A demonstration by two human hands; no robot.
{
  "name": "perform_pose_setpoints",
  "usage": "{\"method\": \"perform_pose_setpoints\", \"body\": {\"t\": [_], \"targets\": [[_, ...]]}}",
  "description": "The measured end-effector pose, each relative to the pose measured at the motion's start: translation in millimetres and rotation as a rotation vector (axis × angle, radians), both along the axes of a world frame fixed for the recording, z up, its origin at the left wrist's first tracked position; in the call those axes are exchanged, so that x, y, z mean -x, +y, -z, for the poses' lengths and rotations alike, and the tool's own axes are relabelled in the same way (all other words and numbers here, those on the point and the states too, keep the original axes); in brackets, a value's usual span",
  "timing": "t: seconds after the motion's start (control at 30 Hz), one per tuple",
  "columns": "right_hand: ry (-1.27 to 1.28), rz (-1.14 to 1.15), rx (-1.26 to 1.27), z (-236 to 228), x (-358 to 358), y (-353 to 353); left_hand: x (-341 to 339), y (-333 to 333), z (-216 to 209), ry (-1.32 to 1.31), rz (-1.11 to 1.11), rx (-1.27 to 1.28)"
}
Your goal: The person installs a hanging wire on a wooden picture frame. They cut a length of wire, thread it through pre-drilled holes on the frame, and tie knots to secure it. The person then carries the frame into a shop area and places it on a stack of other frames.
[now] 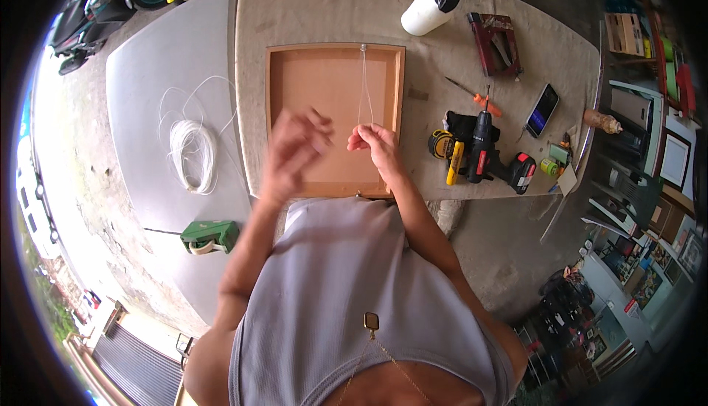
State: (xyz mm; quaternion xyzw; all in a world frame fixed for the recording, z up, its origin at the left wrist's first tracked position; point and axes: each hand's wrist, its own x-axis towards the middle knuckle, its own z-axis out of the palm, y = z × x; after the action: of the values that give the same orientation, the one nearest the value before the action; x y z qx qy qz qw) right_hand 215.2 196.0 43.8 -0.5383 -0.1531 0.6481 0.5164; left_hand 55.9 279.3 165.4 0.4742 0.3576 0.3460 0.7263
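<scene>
A shallow wooden frame [271,74] with a flat brown panel inside lies in front of me on the table. From a small metal fitting [363,47] at the middle of its far side, a doubled thin white cord [363,85] runs toward me. My right hand [377,144] is closed over the frame, thumb and fingers pinching the near end of that cord. My left hand [297,148] hovers over the frame's left part, smeared by motion. Its fingers look bent, but whether they hold anything does not show. Another small fitting [359,194] sits at the near side, against my shirt.
Left of the frame lie a coil of white cord [193,157] and a green tape dispenser [209,236]. To the right are a white spray bottle [426,14], a staple gun [495,44], a screwdriver [487,105], a tape measure [442,144], a cordless drill [483,148] and a phone [543,109].
</scene>
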Motion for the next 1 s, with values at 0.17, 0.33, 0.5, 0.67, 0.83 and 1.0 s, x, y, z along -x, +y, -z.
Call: {"method": "perform_pose_setpoints", "body": {"t": [0.17, 0.33, 0.5, 0.67, 0.83, 1.0], "targets": [[-0.098, -0.038, -0.087, 5.2, 5.7, -18.2, -16.7, -93.3, 59.4, 0.221, -0.070, 0.183], [-0.197, -0.015, -0.042, -7.9, 4.6, -52.9, -27.4, -89.5, 93.0, 0.244, -0.145, 0.147], [-0.183, -0.026, -0.053, -17.6, 8.5, -71.9, -39.1, -92.0, 86.6, 0.126, -0.085, 0.389], [-0.294, -0.143, -0.054, -2.8, 3.6, -72.3, -48.0, -101.6, 91.5, 0.186, -0.200, 0.342], [-0.284, -0.090, -0.154, 13.9, -6.5, -69.6, -40.8, -104.5, 111.5, 0.384, -0.371, 0.137], [-0.112, -0.176, -0.168, 36.9, -8.3, -43.8, -33.7, -103.4, 116.8, 0.330, -0.376, 0.282]]}}
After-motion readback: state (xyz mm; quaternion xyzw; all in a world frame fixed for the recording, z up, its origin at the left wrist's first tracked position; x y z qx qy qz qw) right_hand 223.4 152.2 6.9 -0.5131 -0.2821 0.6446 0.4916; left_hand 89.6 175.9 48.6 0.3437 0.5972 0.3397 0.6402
